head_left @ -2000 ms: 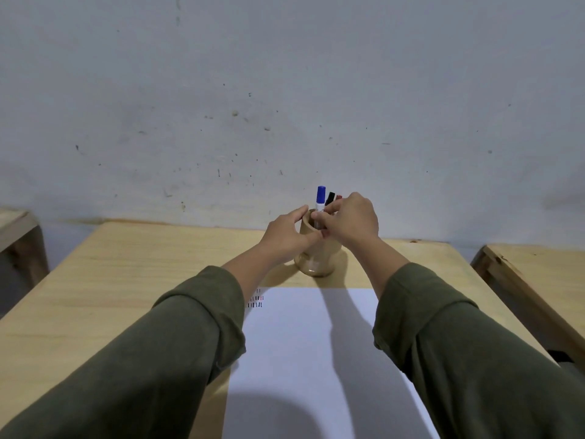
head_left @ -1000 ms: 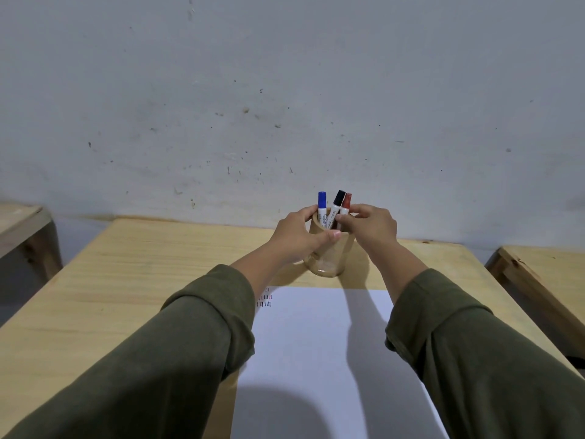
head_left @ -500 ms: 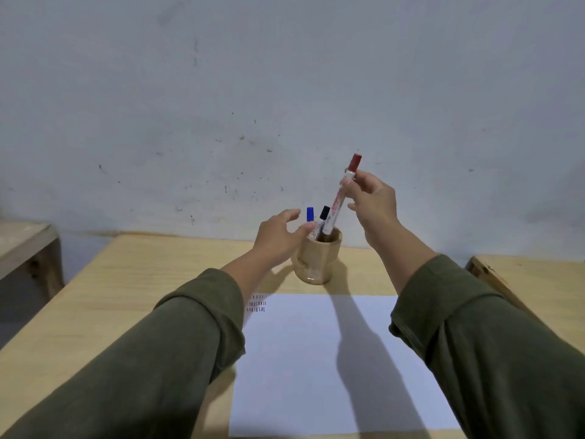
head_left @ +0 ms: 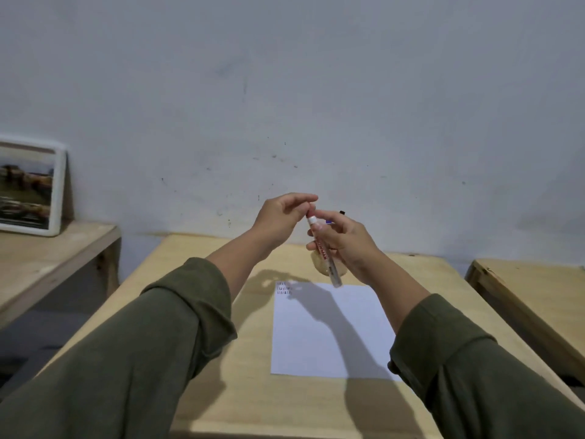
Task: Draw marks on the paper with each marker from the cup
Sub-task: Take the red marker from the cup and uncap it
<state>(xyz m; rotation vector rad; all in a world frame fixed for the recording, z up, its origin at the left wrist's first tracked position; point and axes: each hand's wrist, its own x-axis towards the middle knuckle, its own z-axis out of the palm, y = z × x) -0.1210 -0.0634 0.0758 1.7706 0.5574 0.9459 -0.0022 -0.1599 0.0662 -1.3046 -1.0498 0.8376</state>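
My right hand point(head_left: 346, 245) is shut on the white barrel of the red marker point(head_left: 326, 258), holding it tilted in the air above the far edge of the paper point(head_left: 329, 331). The fingertips of my left hand point(head_left: 281, 213) pinch the marker's top end, and the cap is hidden under them. The wooden cup point(head_left: 319, 265) stands behind my right hand and only its lower left part shows. The tips of a black marker point(head_left: 342, 212) and a blue marker point(head_left: 328, 221) peek over my right hand. Small rows of marks point(head_left: 283, 288) sit at the paper's far left corner.
The paper lies on a light wooden table point(head_left: 196, 280) against a grey wall. A framed picture point(head_left: 28, 188) leans on a lower wooden bench point(head_left: 47, 255) at the left. Another wooden table point(head_left: 525, 293) stands close at the right.
My right hand has pulled the red marker fully out of the cup and brought it nearer. My left hand left the cup and closed on the marker's top end.
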